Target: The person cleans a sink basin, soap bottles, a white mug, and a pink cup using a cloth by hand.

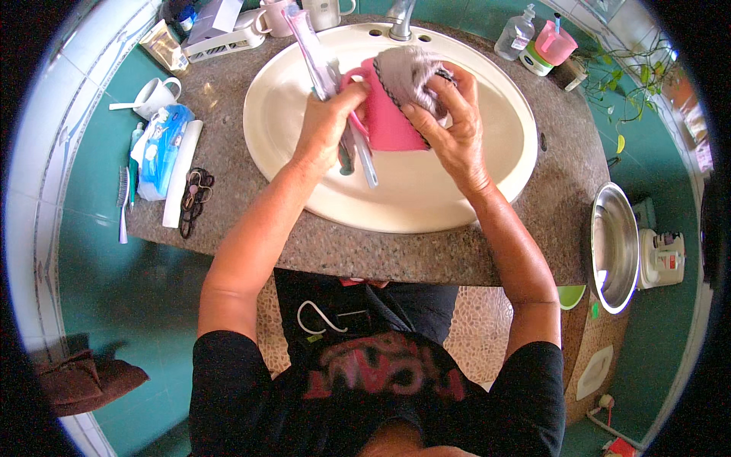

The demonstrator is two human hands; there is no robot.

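Over the cream oval sink basin, my left hand grips a pink mug near its handle. The same hand also holds a long clear and pinkish plastic item, perhaps a toothbrush case. A slim pale handle sticks out below that hand; what it belongs to is hidden. A grey cloth with a dark stitched edge is bunched in my right hand. It covers the mug's upper right side, and my right fingers press it there. The mug is tilted, and its inside cannot be seen.
A metal faucet rises behind the basin. Left on the granite counter are a white cup, a blue tissue pack and a hairbrush. A pump bottle stands back right. A steel basin leans beyond the counter's right edge.
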